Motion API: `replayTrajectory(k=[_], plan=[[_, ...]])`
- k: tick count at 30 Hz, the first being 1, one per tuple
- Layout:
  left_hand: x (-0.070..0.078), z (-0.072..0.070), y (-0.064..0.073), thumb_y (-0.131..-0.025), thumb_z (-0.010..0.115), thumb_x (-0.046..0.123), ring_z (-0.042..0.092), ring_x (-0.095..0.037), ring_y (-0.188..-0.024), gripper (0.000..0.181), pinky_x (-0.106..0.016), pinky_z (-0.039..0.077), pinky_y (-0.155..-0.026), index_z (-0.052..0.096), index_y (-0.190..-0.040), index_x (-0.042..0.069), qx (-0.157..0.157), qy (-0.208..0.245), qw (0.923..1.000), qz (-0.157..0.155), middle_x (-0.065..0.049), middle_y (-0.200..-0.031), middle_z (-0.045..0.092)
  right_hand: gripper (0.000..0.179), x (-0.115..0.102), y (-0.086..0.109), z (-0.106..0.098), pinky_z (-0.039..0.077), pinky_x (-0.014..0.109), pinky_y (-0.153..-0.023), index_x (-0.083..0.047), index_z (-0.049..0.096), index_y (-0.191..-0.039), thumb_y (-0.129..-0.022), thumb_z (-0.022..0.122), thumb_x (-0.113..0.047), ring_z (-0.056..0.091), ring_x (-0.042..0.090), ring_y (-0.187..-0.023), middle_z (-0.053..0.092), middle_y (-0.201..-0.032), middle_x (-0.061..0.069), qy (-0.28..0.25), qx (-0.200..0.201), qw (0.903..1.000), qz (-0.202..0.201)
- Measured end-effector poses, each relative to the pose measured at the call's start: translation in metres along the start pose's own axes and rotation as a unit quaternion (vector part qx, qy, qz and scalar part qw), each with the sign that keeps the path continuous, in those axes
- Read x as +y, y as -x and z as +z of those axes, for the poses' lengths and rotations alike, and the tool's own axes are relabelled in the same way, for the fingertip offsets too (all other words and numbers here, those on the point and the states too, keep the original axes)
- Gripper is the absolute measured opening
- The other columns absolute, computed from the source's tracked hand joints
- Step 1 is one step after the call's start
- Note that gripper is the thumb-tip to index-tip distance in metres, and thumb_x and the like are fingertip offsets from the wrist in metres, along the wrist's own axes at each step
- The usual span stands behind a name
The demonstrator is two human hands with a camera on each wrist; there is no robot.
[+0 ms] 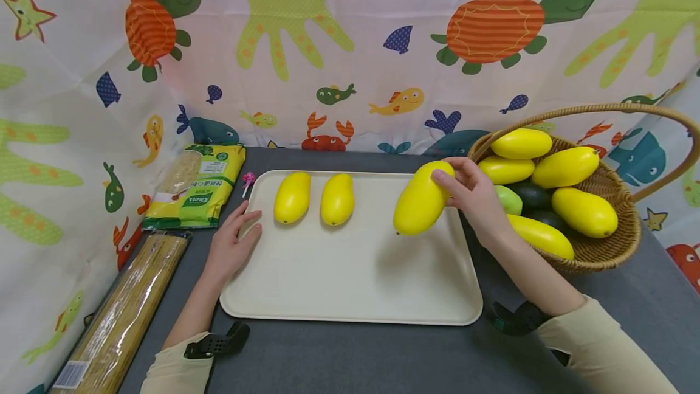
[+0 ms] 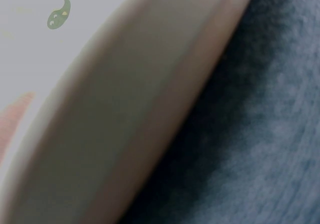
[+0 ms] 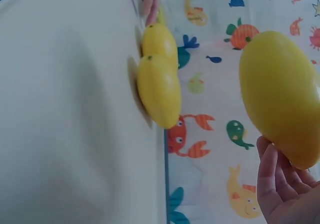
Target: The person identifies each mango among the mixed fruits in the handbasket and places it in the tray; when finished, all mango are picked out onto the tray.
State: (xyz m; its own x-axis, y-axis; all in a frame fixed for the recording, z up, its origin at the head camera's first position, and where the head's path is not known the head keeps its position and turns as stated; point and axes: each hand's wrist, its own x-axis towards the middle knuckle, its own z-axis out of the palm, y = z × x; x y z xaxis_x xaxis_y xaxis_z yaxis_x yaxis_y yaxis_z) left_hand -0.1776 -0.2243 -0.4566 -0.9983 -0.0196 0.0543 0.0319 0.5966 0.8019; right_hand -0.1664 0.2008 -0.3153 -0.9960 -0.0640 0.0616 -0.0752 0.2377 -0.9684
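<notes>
My right hand (image 1: pixel 474 196) holds a yellow mango (image 1: pixel 421 199) by its upper end, thumb on the near side, above the right part of a cream tray (image 1: pixel 350 278). A shadow falls on the tray below it. In the right wrist view the fingers (image 3: pixel 268 169) support the narrow end of the mango. Two more yellow mangoes, one on the left (image 1: pixel 292 198) and one beside it (image 1: pixel 337 199), lie apart near the tray's back edge. My left hand (image 1: pixel 234 245) rests at the tray's left rim with relaxed fingers. The left wrist view is mostly a blurred pale edge.
To the right stands a wicker basket (image 1: pixel 629 242) with a tall handle, holding several yellow mangoes, a green fruit (image 1: pixel 508 200) and dark fruits (image 1: pixel 529 197). Left of the tray lie a yellow-green food packet (image 1: pixel 191 187), a pack of dry noodles (image 1: pixel 128 303) and a small pink-topped stick (image 1: pixel 248 180).
</notes>
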Motion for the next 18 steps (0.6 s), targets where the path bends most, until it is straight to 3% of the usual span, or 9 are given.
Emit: replayTrajectory(k=[8, 13, 18], plan=[[-0.003, 0.002, 0.0, -0.099, 0.057, 0.029, 0.025, -0.032, -0.144, 0.042, -0.056, 0.029, -0.111, 0.058, -0.135, 0.01, 0.004, -0.004, 0.9999, 0.009, -0.006, -0.158, 0.028, 0.064, 0.029, -0.028, 0.032, 0.054, 0.036, -0.075, -0.014, 0.056, -0.127, -0.085, 0.063, -0.062, 0.058, 0.027, -0.09, 0.059, -0.115, 0.009, 0.123, 0.007, 0.9915, 0.04], [-0.002, 0.001, 0.0, -0.099, 0.058, 0.029, 0.025, -0.032, -0.144, 0.041, -0.055, 0.029, -0.11, 0.058, -0.135, 0.009, 0.005, -0.003, 0.9999, 0.009, -0.006, -0.158, 0.029, 0.073, 0.045, -0.047, 0.047, 0.054, 0.033, -0.068, -0.017, 0.059, -0.12, -0.077, 0.06, -0.076, 0.058, 0.024, -0.085, 0.061, -0.111, 0.005, 0.206, 0.03, 0.9767, 0.052], [-0.001, 0.0, 0.0, -0.098, 0.058, 0.028, 0.026, -0.032, -0.144, 0.041, -0.055, 0.029, -0.111, 0.058, -0.135, 0.009, 0.006, -0.002, 0.9999, 0.011, -0.007, -0.158, 0.029, 0.076, 0.055, -0.064, 0.058, 0.049, 0.031, -0.069, -0.014, 0.061, -0.116, -0.075, 0.06, -0.078, 0.057, 0.024, -0.088, 0.061, -0.108, 0.007, 0.231, 0.035, 0.9697, 0.073]])
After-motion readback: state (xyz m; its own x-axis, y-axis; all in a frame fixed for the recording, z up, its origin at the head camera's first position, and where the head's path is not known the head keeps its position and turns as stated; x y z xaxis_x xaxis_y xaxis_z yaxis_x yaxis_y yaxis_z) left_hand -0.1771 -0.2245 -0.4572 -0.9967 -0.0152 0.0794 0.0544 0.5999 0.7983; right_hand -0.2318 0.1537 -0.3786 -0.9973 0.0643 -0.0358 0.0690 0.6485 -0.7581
